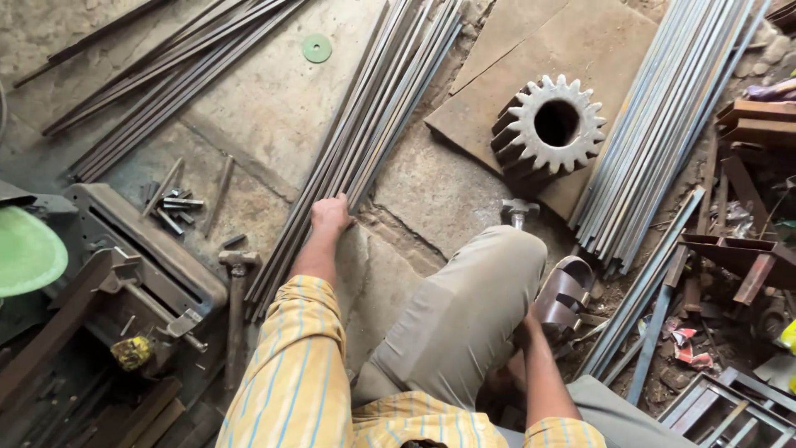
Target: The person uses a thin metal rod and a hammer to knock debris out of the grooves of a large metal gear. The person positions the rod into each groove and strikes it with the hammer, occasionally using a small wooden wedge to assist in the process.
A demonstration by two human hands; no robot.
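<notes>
Reaching forward from a squat, my left hand (pixel 330 214) lies palm down on the near end of a bundle of long steel rods (pixel 365 124), fingers curled over the top few bars; the rods are thin, straight and grey-brown with dull rust, fanning away from my fingers across the rough concrete floor (pixel 265 99); my sleeve (pixel 294 365) is yellow cotton with thin blue stripes. My right hand (pixel 527 325) is down beside my brown strapped sandal (pixel 565 295), mostly hidden behind my knee and forearm, so I cannot tell whether it is open or closed, or whether it holds anything. Beyond that hand stands a heavy cast gear (pixel 550 124), squat and cylindrical, with blunt pale teeth around a round dark bore, resting on a flat rusty steel plate (pixel 572 41); just past my knee a small T-shaped metal piece (pixel 519 211) sticks up. Right of the gear, a second stack of flat bluish steel strips (pixel 655 133) slants away. Left of my left hand lies a hammer (pixel 236 307) with a worn wooden handle and dark head; further left sit short cut metal offcuts (pixel 176 207), a grimy iron machine frame (pixel 141 257) and a green plastic bowl (pixel 29 253). Another sheaf of dark rods (pixel 166 75) lies well beyond, near a small green disc (pixel 316 48).
</notes>
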